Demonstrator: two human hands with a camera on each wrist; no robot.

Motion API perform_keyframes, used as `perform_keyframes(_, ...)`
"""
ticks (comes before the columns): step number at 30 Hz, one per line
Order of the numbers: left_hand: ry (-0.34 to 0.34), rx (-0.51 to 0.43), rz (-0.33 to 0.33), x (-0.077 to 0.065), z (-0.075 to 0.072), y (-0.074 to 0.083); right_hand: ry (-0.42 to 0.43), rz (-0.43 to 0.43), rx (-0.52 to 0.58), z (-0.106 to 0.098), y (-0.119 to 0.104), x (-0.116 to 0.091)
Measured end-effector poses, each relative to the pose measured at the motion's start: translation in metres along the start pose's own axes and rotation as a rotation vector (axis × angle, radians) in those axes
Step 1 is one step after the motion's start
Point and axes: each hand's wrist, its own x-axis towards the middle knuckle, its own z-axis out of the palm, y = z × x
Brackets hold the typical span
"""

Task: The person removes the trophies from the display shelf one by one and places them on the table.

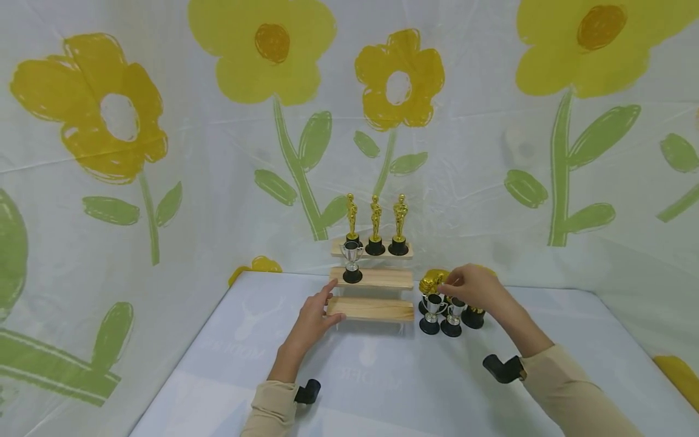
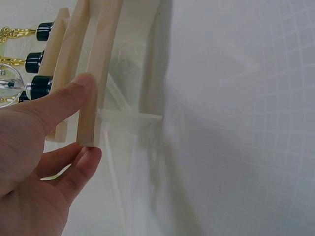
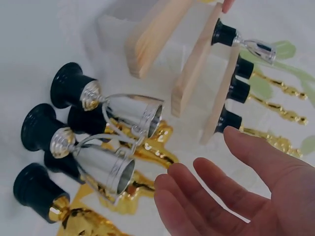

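From the head, the left hand [image 1: 314, 315] holds the left end of the low board [image 1: 374, 309]. The right hand [image 1: 476, 286] is by the silver cups [image 1: 434, 305] and shiny gold prizes [image 1: 433, 280], right of the boards. Another silver cup [image 1: 352, 255] stands on the middle board [image 1: 389, 278].

From the left wrist, thumb and fingers pinch the low board.

From the right wrist, thumb and fingers are apart; I can't tell if they touch a gold prize.

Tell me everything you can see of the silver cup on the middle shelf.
The silver cup looks like shiny metal, with an open top, two thin curved handles, a narrow stem and a round black base. It stands upright toward the left end of the middle wooden shelf, resting on it.
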Motion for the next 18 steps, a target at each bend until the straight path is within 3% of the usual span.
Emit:
perform_keyframes(8, 0.005, -0.002, 0.008, 0.000, 0.000, -0.001, -0.013, 0.007, 0.022, 0.013, -0.019, 0.017)
perform_keyframes(18, -0.003, 0.008, 0.001, 0.001, 0.002, -0.003, -0.014, -0.068, 0.061, 0.034, -0.052, 0.040)
